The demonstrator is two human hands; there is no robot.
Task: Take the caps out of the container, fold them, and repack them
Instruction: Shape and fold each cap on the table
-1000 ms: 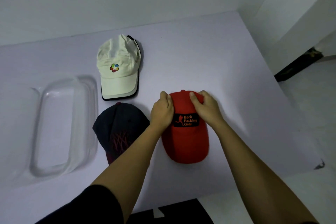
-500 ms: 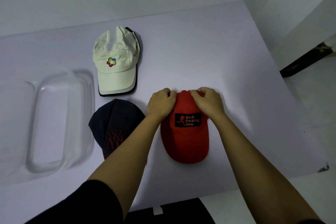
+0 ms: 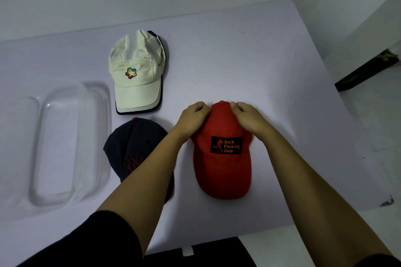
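A red cap (image 3: 222, 171) with a black "Back Packing Gear" patch lies on the white table, brim toward me. My left hand (image 3: 192, 118) grips the crown's far left side and my right hand (image 3: 248, 118) grips its far right side, fingers curled into the fabric near the top button. A dark navy cap (image 3: 132, 147) lies left of it, partly hidden under my left forearm. A cream cap (image 3: 136, 73) with a coloured logo sits on a black-edged cap beyond it. The clear plastic container (image 3: 65, 145) stands at the left with nothing in it.
The white table (image 3: 238, 60) ends at a wall behind and drops off along its right and near edges. A dark object (image 3: 366, 71) lies on the floor at the far right. Bare tabletop stretches beyond and right of the red cap.
Both hands have shifted from the front of the red cap's crown up to its far top, closing into a pinch on the fabric. The cap stays in place.
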